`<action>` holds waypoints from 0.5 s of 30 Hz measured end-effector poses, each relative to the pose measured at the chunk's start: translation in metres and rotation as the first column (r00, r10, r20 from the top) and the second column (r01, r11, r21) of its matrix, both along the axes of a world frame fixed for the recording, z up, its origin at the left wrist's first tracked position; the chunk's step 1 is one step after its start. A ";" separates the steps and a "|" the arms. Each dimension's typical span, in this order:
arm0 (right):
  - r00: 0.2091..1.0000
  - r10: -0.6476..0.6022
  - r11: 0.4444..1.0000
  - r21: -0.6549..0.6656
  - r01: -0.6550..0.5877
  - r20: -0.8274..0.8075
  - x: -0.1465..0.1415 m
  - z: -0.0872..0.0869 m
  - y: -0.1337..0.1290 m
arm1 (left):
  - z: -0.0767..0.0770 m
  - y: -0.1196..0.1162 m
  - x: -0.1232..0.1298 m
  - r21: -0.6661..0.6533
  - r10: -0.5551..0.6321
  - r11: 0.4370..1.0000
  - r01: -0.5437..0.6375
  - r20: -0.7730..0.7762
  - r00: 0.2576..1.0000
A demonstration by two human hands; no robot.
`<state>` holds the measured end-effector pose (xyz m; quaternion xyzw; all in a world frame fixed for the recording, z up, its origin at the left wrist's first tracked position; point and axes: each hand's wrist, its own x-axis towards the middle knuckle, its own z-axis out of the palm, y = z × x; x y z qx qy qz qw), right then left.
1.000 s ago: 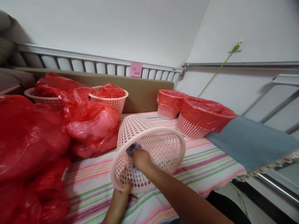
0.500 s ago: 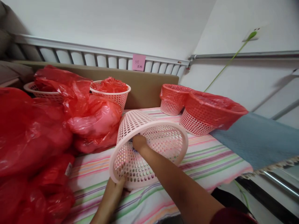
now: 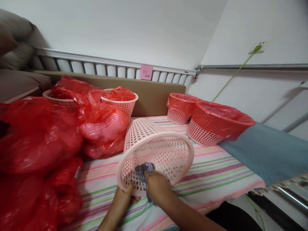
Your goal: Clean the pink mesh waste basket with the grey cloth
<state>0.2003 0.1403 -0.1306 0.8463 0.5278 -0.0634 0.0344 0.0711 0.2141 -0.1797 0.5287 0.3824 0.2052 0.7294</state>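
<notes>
A pink perforated basket [image 3: 141,131] lies on its side on the striped cloth [image 3: 207,179], its round opening facing me. My left hand [image 3: 126,192] grips the lower left of its rim, thumb over the inner side and some fingers underneath. A crumpled grey-purple cloth [image 3: 143,170] is in my right hand [image 3: 156,184], pressed against the lower inner wall near the rim, with part of it hanging over the edge.
Filled red plastic bags [image 3: 43,138] crowd the left side. Behind them stand white baskets [image 3: 125,104] with red plastic. At the back right are two baskets [image 3: 204,133] lined with red bags. A pink note [image 3: 146,72] hangs on the headboard rail.
My right hand has moved from deep inside the basket down towards the lower rim, bringing the cloth into clear view. My left hand still holds the rim. The whole view has shifted slightly.
</notes>
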 end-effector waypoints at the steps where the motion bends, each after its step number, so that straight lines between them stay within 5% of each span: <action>1: 1.000 -0.003 1.000 0.002 0.003 -0.007 -0.004 0.000 -0.010 | -0.002 0.000 0.000 0.020 -0.002 1.000 0.002 -0.008 1.000; 6: 0.999 0.008 1.000 0.010 -0.008 -0.034 -0.015 0.001 -0.033 | -0.013 0.003 0.002 0.044 0.007 0.999 -0.004 -0.071 0.997; 15: 0.999 0.011 1.000 -0.017 -0.012 -0.045 -0.015 0.005 -0.029 | -0.012 0.004 0.003 0.022 0.000 1.000 0.001 -0.069 0.998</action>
